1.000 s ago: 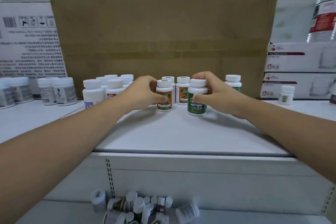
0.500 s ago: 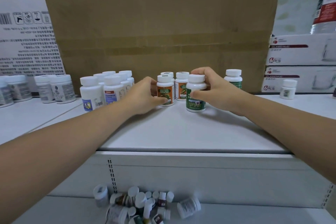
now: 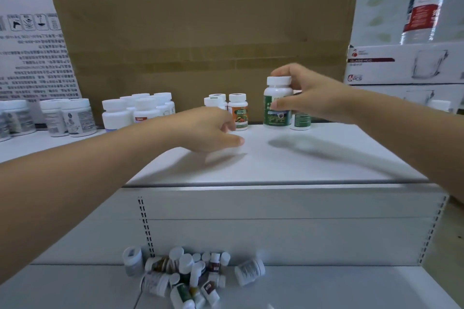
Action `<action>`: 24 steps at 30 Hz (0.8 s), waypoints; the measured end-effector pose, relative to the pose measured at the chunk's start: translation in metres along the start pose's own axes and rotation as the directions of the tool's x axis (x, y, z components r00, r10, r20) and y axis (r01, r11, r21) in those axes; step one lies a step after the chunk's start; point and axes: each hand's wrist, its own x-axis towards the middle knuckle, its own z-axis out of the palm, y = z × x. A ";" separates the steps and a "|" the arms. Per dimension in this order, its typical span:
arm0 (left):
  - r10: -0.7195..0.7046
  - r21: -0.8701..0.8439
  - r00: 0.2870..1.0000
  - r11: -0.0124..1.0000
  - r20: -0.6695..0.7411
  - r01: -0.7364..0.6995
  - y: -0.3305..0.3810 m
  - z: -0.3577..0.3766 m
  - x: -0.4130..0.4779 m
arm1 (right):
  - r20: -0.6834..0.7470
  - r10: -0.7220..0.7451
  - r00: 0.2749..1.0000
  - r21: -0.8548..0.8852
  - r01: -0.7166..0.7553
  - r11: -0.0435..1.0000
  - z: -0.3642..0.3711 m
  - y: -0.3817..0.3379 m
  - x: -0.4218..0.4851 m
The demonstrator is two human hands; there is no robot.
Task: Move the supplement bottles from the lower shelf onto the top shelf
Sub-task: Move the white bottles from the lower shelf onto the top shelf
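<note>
Head view: right hand (image 3: pixel 313 98) grips green bottle (image 3: pixel 277 119); left hand (image 3: pixel 208 130) hovers loosely curled, empty.

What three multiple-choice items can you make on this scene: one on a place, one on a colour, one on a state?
1. Where does the heap of bottles lie?
A. on the top shelf
B. on the lower shelf
C. in the carton

2. What colour is the label of the bottle in the right hand?
A. green
B. orange
C. blue

3. What does the left hand hold?
A. a bottle
B. a cap
C. nothing

Key:
1 B, the heap lies tumbled on the lower shelf.
2 A, the label is plainly green.
3 C, its loosely curled fingers enclose nothing.
</note>
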 end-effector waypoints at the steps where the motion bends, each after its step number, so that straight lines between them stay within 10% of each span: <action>1: 0.033 -0.026 0.999 0.999 0.003 -0.033 0.008 0.000 0.006 | -0.019 0.003 1.000 0.003 -0.003 1.000 -0.010 0.003 -0.004; 14: 0.208 -0.061 0.961 0.978 0.180 -0.200 0.056 0.046 0.067 | -0.150 0.235 0.960 -0.142 -0.257 0.956 -0.073 0.085 0.015; 24: 0.187 -0.088 0.967 0.981 0.174 -0.174 0.054 0.048 0.073 | -0.083 0.244 0.966 0.075 -0.238 0.968 -0.067 0.121 0.027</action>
